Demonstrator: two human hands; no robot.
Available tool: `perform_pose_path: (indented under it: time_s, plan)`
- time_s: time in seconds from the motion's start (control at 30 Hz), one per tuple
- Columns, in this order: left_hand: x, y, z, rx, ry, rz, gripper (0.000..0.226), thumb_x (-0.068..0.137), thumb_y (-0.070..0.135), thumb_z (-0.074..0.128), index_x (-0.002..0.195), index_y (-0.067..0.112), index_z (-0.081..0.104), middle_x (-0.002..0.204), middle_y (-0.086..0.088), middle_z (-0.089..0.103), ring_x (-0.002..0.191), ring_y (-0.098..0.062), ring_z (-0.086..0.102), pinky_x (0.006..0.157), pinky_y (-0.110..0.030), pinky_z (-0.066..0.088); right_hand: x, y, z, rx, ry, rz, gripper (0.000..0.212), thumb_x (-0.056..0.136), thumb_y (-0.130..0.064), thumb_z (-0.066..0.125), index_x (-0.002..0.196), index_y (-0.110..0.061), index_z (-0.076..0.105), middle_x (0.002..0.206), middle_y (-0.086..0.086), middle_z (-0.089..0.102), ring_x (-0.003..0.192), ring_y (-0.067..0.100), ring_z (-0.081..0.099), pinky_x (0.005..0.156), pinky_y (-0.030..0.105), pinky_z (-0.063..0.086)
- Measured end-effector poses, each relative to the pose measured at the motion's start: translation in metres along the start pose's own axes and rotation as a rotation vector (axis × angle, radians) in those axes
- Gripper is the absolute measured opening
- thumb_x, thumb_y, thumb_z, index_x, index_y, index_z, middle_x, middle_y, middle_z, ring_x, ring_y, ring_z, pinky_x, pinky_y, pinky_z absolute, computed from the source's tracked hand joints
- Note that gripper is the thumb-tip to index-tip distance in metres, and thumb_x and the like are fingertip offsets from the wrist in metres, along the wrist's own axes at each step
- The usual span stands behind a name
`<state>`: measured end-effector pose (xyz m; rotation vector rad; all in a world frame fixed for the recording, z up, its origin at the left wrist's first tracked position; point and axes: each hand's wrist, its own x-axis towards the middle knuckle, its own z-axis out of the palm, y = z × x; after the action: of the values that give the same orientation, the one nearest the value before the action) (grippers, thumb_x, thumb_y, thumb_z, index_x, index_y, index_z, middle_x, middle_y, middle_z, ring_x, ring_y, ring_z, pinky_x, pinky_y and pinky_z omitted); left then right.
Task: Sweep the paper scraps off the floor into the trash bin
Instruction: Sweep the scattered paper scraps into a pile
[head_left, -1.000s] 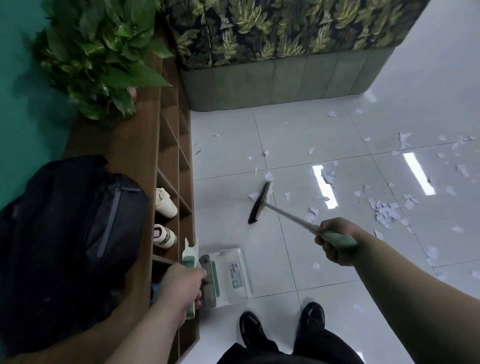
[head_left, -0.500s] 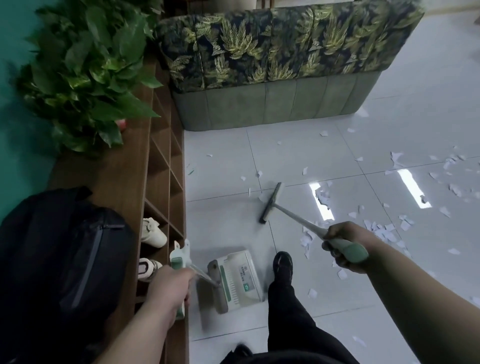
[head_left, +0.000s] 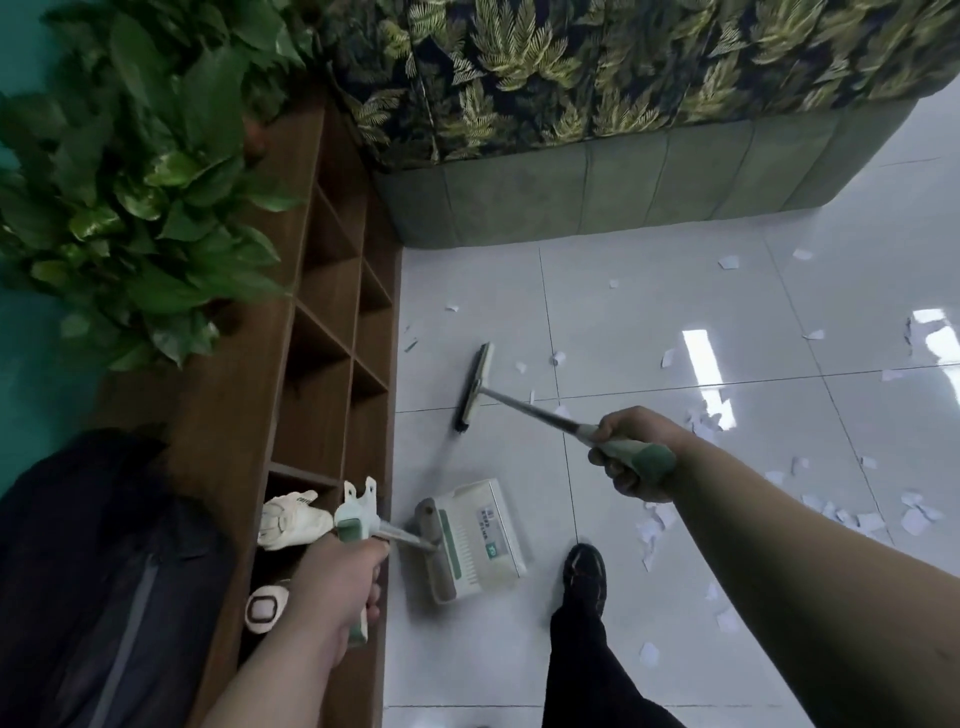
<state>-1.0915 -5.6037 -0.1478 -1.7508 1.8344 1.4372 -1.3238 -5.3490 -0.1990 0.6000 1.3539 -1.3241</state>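
Floor (head_left: 649, 291): white tile, shelf (head_left: 332, 291) along its left edge. Dustpan (head_left: 478, 535) sits on the floor, near, just beside the shelf; left hand (head_left: 337, 587) clamped round its handle. Broom (head_left: 474, 387) head on the floor farther out, right hand (head_left: 631, 452) wrapped round its green grip. Scraps (head_left: 654, 525) scattered on the floor, mostly right of broom.
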Motion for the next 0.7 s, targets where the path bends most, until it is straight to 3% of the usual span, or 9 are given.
perform_pose_path:
  time_s: [0.2, 0.33, 0.53, 0.7]
  plan:
    - [0.01, 0.062, 0.038, 0.06, 0.038, 0.068, 0.017, 0.084, 0.012, 0.065, 0.073, 0.001, 0.06, 0.059, -0.018, 0.052, 0.048, -0.022, 0.047, 0.063, -0.035, 0.044, -0.012, -0.035, -0.057, 0.067, 0.076, 0.059, 0.021, 0.079, -0.007, 0.051, 0.1, -0.007, 0.05, 0.065, 0.01, 0.053, 0.044, 0.016, 0.041, 0.041, 0.018, 0.032]
    - [0.017, 0.096, 0.055, 0.102, 0.046, 0.095, 0.011, 0.088, 0.006, 0.063, 0.084, -0.004, 0.062, 0.061, -0.017, 0.055, 0.048, -0.023, 0.049, 0.061, -0.033, 0.046, -0.04, -0.043, -0.087, 0.111, 0.142, 0.075, 0.012, 0.079, -0.008, 0.052, 0.091, -0.007, 0.05, 0.063, 0.009, 0.053, 0.039, 0.016, 0.042, 0.038, 0.017, 0.033]
    - [0.027, 0.137, 0.073, 0.083, -0.017, 0.147, 0.013, 0.09, 0.011, 0.065, 0.08, 0.003, 0.062, 0.058, -0.01, 0.054, 0.048, -0.021, 0.048, 0.055, -0.033, 0.044, -0.078, -0.05, -0.135, 0.141, 0.318, 0.032, 0.02, 0.073, -0.009, 0.054, 0.093, -0.007, 0.051, 0.063, 0.008, 0.054, 0.038, 0.016, 0.04, 0.038, 0.017, 0.033]
    - [0.036, 0.16, 0.072, 0.069, -0.059, 0.156, 0.012, 0.085, 0.01, 0.062, 0.075, 0.006, 0.056, 0.056, -0.008, 0.049, 0.045, -0.019, 0.044, 0.052, -0.03, 0.041, -0.084, -0.056, -0.126, 0.115, 0.385, -0.057, 0.016, 0.074, -0.008, 0.056, 0.089, -0.007, 0.052, 0.062, 0.013, 0.055, 0.044, 0.018, 0.037, 0.044, 0.019, 0.028]
